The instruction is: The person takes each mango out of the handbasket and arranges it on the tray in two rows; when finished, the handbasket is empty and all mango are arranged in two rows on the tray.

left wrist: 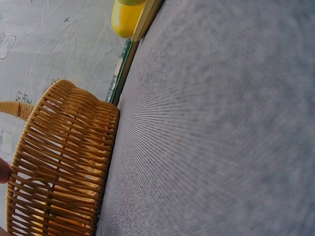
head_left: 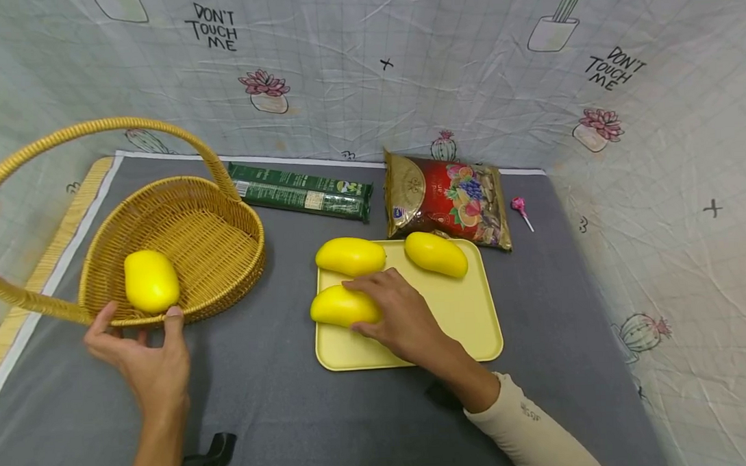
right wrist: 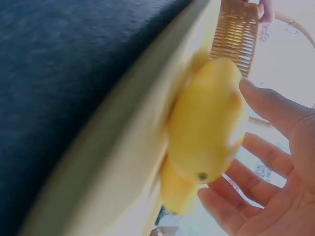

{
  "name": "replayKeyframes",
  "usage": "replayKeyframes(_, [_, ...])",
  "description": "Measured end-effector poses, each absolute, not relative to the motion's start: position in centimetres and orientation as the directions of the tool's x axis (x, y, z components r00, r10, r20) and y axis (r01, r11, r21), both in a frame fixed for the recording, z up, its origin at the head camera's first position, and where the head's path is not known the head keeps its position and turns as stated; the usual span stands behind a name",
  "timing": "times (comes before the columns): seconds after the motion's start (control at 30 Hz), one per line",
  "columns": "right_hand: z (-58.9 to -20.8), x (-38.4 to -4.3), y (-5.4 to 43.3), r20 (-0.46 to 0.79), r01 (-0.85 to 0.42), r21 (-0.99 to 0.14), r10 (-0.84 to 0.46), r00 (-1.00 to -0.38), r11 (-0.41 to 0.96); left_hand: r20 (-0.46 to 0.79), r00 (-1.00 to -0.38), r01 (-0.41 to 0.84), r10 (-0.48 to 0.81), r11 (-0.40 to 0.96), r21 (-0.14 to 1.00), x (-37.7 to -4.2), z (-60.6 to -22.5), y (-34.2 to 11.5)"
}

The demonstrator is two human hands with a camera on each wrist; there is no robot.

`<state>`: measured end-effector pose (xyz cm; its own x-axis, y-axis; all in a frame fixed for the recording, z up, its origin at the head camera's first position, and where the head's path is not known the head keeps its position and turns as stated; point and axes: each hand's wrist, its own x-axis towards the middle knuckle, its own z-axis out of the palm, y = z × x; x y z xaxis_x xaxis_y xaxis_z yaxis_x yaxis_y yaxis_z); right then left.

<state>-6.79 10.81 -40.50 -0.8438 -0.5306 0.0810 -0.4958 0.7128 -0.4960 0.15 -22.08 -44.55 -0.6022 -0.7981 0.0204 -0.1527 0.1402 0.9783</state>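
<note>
My left hand (head_left: pixel 149 367) holds the near rim of a wicker basket (head_left: pixel 221 300), its thumb on the rim. One yellow mango (head_left: pixel 151 282) lies inside the basket. Over a cream tray (head_left: pixel 456 319), my right hand (head_left: pixel 407 317) reaches around the right end of the nearest mango (head_left: pixel 341 306). In the right wrist view that mango (right wrist: pixel 206 123) rests on the tray, with the thumb and spread fingers on either side of it. Behind it on the tray are a second mango (head_left: pixel 349 256) and, to the right, a third (head_left: pixel 437 255).
A long green packet (head_left: pixel 304 191) lies at the back, right of the basket. Behind the tray is a red and gold candy bag (head_left: pixel 446 199), with a pink lollipop (head_left: pixel 519 206) to its right. The basket's tall handle (head_left: pixel 104 126) arches upward. A patterned cloth hangs behind the table.
</note>
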Motion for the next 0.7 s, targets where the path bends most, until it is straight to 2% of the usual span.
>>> replayKeyframes(0.3, [-38.0, -6.5, 8.3, 0.170, -0.556, -0.545, -0.567, -0.806, 0.627, 0.025, -0.600, -0.160, -0.799, 0.150, 0.976, 0.2, -44.5, -22.0])
replayKeyframes(0.7, [-36.0, -6.4, 1.8, 0.338, -0.665, -0.579, -0.603, -0.723, 0.472, 0.041, -0.594, -0.147, -0.804, 0.158, 0.977, 0.2, -44.7, -22.0])
